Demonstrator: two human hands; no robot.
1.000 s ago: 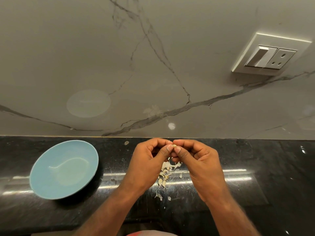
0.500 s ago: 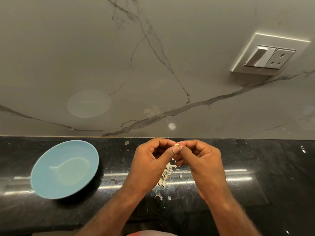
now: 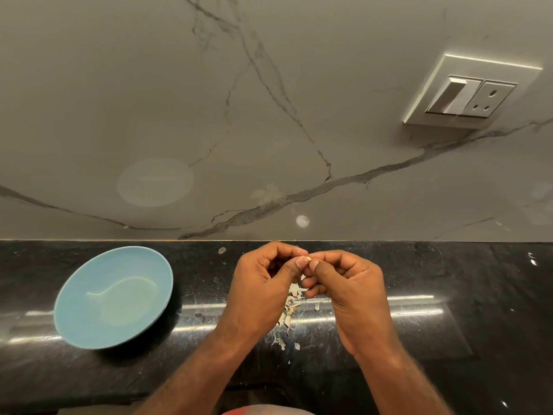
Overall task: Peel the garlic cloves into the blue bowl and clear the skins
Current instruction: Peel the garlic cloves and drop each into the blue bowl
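A small garlic clove point(image 3: 307, 259) shows only as a pale tip between my two thumbs. My left hand point(image 3: 263, 283) and my right hand point(image 3: 344, 283) are held together above the black counter, both pinching the clove with curled fingers. Below them lies a loose pile of pale garlic skins point(image 3: 288, 313) on the counter. The blue bowl point(image 3: 113, 296) sits to the left, about a hand's width from my left hand, with nothing visible inside.
The black stone counter point(image 3: 449, 324) runs across the view and ends at a grey marble wall point(image 3: 269, 115). A white switch and socket plate point(image 3: 469, 94) is on the wall at upper right.
Both hands have stayed joined over the skins, with the thumbs shifting slightly on the clove. The bowl and skins have not moved.
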